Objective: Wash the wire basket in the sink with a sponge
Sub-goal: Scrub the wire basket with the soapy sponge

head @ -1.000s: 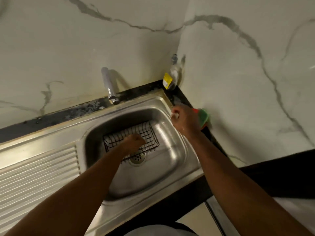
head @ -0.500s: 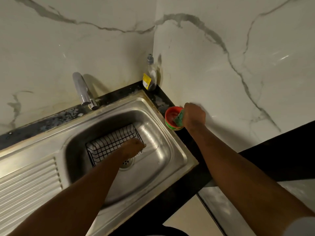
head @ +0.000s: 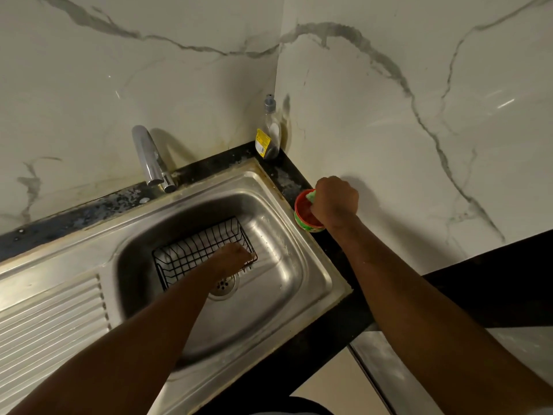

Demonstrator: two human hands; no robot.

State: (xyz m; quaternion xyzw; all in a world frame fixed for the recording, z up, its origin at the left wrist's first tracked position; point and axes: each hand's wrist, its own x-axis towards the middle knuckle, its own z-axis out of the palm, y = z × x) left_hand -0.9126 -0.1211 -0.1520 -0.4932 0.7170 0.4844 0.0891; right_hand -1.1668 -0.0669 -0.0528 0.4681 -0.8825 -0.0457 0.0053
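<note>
Head view: your left hand (head: 236, 257) grips the basket (head: 194, 250) rim, mid-frame in the sink (head: 299, 265). Right hand (head: 336, 202) fingers curl round the sponge (head: 311, 195) in the tub (head: 302, 215), right of the sink. Scrubbing not yet started.

Location type: domestic kitchen, wash-up corner. Identifying features:
- Stainless-steel sink (head: 334, 284) set into a dark countertop (head: 294, 179), with a drain strainer (head: 223, 286) in the basin floor.
- Ribbed drainboard (head: 51, 324) at 9 o'clock of the basin.
- Chrome tap (head: 149, 158) at 11 o'clock.
- Clear bottle (head: 269, 136) with a yellow label at 1 o'clock, standing where two marble-look walls (head: 149, 70) meet.
- Red tub (head: 303, 218) at 3 o'clock on the countertop.
</note>
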